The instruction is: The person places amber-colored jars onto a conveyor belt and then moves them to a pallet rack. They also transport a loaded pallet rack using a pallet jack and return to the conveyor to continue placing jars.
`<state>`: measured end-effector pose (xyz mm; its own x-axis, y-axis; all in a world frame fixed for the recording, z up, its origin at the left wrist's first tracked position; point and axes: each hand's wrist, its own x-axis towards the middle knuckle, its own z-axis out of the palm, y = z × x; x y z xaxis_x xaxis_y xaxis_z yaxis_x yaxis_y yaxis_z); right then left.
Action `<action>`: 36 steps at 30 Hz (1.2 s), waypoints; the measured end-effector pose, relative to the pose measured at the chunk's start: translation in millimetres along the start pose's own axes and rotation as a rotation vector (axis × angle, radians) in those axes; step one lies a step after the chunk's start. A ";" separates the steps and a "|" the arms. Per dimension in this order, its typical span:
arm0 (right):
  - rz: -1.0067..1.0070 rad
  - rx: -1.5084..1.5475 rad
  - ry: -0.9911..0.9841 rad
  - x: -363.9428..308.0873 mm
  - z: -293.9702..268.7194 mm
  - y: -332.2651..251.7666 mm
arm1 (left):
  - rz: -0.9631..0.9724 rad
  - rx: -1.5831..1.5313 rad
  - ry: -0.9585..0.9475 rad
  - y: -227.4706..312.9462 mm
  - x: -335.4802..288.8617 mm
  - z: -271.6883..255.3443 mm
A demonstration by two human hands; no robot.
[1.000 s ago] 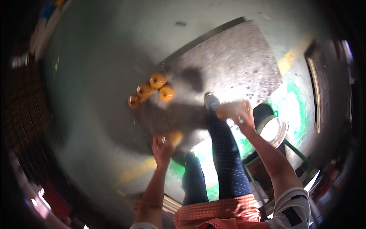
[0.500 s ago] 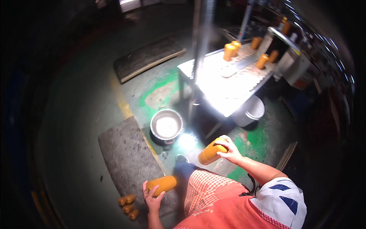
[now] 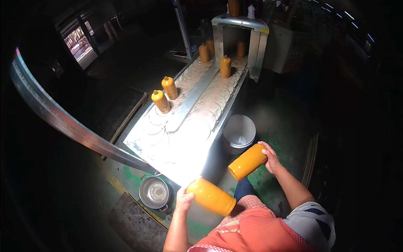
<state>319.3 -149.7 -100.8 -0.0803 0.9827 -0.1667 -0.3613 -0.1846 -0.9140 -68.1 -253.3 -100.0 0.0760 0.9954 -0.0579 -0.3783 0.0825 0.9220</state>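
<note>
My left hand is closed round the neck end of a glossy ochre bottle, tilted with its base toward my lap. A second ochre bottle is gripped at its neck end by my right hand, its base pointing down and to the left. Both bottles are in the air near the close end of a conveyor made of overlapping plates, brightly lit at that end. Two ochre bottles stand upright on its left lane, and another bottle stands on the right lane.
A metal arch spans the conveyor's far end, with more bottles near it. A white bucket stands right of the conveyor, a metal pot on the floor at its near left. A metal post rises on the left; a dark mat lies below.
The view has swung toward the conveyor, so it now fills the middle. My left hand has brought its bottle from over the mat up to the conveyor's near end; the right still holds its bottle.
</note>
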 end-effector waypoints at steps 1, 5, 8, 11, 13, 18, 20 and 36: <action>0.046 0.051 -0.033 28.6 -22.0 -3.9 | -0.044 -0.075 -0.025 -9.8 42.6 23.5; 0.406 0.282 -0.147 132.4 -80.7 -13.1 | -0.478 -0.266 0.068 -40.0 193.5 98.0; 0.571 0.548 -0.261 183.9 -88.5 -2.9 | -0.623 -0.467 0.008 -63.3 275.3 111.3; 0.392 0.156 -0.329 220.1 -113.2 12.6 | -0.761 -0.350 0.077 -73.0 332.7 152.3; 0.428 0.241 -0.304 247.7 -122.5 -2.6 | -0.774 -0.623 0.030 -85.6 369.4 171.9; 0.455 1.032 -0.600 312.7 -163.4 -14.6 | -0.803 -0.780 0.016 -103.9 462.7 211.1; 0.429 1.386 -0.781 326.1 -157.7 -24.2 | -0.810 -0.834 -0.013 -104.1 484.4 210.7; -0.067 0.292 0.237 320.8 -88.6 -117.2 | -0.260 0.078 -0.065 17.1 469.7 81.4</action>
<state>418.2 188.3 -80.0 0.1574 0.9622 -0.2222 -0.6108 -0.0819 -0.7875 36.3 211.7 -80.2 0.2210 0.9360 -0.2739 -0.2665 0.3281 0.9062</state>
